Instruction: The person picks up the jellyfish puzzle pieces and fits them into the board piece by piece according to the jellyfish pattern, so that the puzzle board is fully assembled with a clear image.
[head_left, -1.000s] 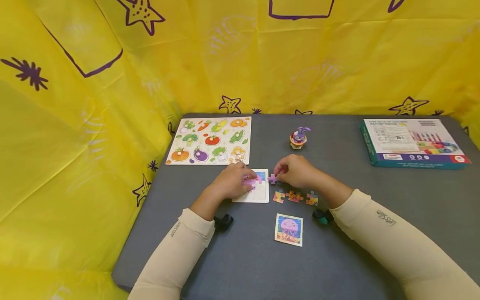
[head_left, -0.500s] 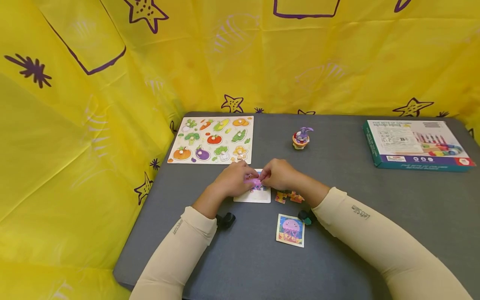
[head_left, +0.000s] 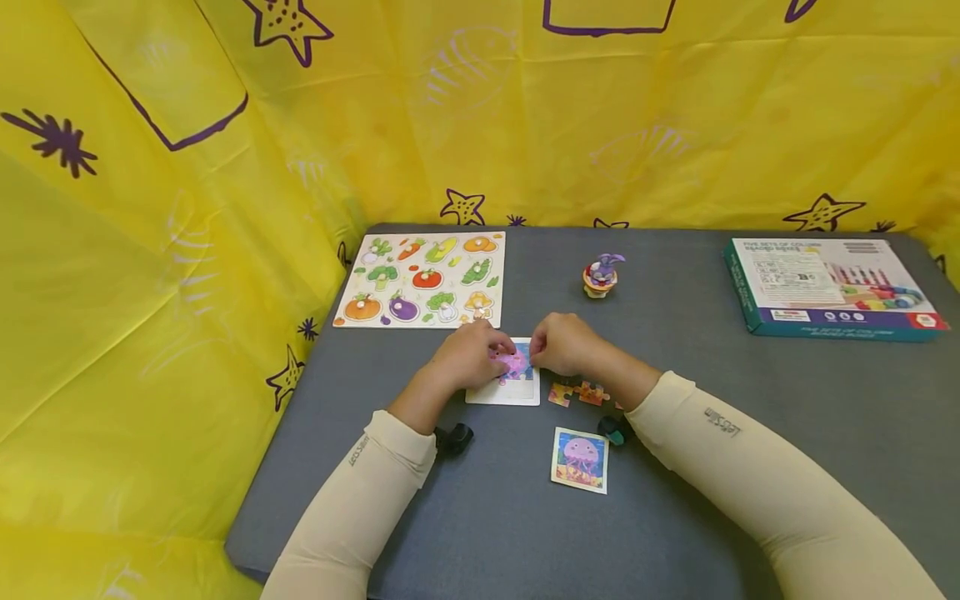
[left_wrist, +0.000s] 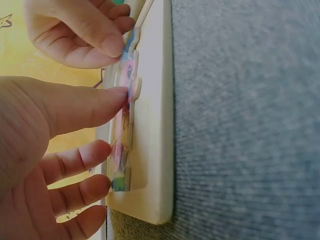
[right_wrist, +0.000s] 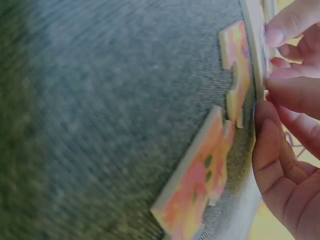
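Note:
The left hand (head_left: 468, 357) rests over a white puzzle tray (head_left: 504, 399), its thumb and loosely bent fingers touching joined pink and blue puzzle pieces (left_wrist: 122, 107). At the tray's right side the right hand (head_left: 566, 343) has curled fingers; its thumb and fingertips pinch a blue-edged puzzle piece (left_wrist: 129, 46), mostly covered by them. Below the right hand lie loose orange and yellow jigsaw pieces (head_left: 592, 393), also visible beside the tray edge in the right wrist view as two flat pieces (right_wrist: 192, 185). A jellyfish picture card (head_left: 580, 461) lies nearer the person.
A vegetable peg board (head_left: 420, 281) lies behind the tray at left. Further back stands a small purple-topped toy figure (head_left: 601, 276). A flat teal-sided box (head_left: 832, 287) lies at the far right. Yellow patterned cloth (head_left: 480, 108) hangs behind the grey table (head_left: 480, 517).
The right hand has carried a pink puzzle piece left from the table to the tray, then shifted slightly to the tray's right edge. The left hand has stayed on the tray.

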